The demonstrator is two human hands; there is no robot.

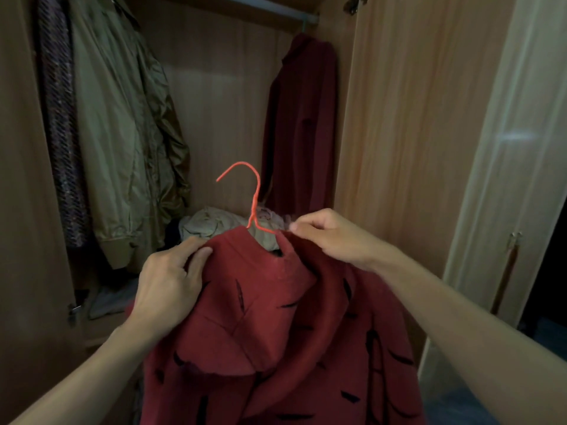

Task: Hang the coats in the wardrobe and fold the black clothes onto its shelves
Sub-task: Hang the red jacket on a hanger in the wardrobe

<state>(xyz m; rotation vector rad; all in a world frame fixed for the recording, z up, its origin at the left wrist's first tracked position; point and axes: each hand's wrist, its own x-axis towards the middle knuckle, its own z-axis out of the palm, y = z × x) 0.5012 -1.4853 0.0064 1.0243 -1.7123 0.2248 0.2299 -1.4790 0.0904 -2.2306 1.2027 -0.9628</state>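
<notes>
A red coat [276,338] with black dash marks hangs in front of me on an orange wire hanger [254,197], whose hook rises free above the collar. My left hand [171,277] grips the coat's left shoulder. My right hand [328,237] pinches the collar's right side next to the hanger wire. The wardrobe [221,96] stands open ahead, its rail [294,12] at the top.
On the rail hang an olive jacket [122,133] and a dark patterned garment [58,118] at the left, and a maroon coat [302,124] at the right. Crumpled pale clothes [211,223] lie piled on the wardrobe floor. An open wooden door [408,118] stands at the right.
</notes>
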